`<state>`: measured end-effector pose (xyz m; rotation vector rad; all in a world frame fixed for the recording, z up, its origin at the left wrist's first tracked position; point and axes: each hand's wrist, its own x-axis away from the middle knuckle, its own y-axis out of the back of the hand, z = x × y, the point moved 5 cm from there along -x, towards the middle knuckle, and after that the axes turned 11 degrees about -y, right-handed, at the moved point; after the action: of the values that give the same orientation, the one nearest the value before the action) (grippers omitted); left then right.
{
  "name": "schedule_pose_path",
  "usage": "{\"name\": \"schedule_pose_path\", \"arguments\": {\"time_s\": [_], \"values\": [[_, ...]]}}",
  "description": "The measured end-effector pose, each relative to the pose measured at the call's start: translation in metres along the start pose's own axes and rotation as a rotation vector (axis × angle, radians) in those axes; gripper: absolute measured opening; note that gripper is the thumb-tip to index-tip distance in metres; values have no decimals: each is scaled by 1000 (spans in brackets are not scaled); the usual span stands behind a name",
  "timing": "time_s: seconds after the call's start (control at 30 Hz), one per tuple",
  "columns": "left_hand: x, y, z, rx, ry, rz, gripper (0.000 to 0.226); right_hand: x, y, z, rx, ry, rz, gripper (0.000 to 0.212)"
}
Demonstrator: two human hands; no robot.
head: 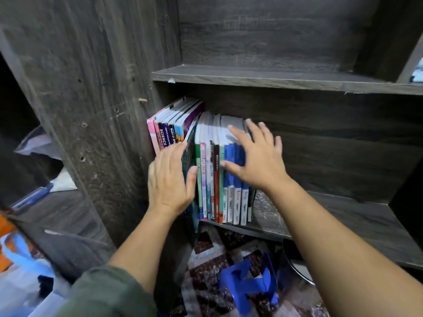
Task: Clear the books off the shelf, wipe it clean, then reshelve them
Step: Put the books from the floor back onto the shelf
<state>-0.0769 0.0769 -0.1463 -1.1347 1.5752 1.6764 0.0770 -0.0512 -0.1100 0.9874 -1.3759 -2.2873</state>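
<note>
Left hand (pixel 169 181) and right hand (pixel 254 161), fingers spread, press books (pixel 215 179); shelf (pixel 343 213) open rightward.

Left hand (pixel 170 183), right hand (pixel 255 162), fingers (pixel 239 135) straight

A home: schoolbooks (pixel 216 179) on a wooden shelf (pixel 325 216).

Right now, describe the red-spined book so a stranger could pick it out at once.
Find the dark wooden bookcase; on its lower shelf a row of books stands at the left end. Between the left hand and right hand, the red-spined book is thin, flanked by white and green spines: the only dark red one there.
</note>
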Motion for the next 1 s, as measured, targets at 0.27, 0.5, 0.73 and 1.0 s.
{"name": "schedule_pose_path", "arguments": {"time_s": [0.27,0.5,0.73,1.0], "values": [[-1,-35,34,-349,-22,-3,84,49,-80,-59,-545,-385,528,110],[-15,-52,46,-380,-19,-42,91,50,-131,-63,-504,-530,590,119],[7,-54,53,-250,-153,59,85,49,-150,-69,-607,-606,541,128],[0,-40,45,-259,-31,163,91,45,-138,-57,-689,-563,547,118]]}}
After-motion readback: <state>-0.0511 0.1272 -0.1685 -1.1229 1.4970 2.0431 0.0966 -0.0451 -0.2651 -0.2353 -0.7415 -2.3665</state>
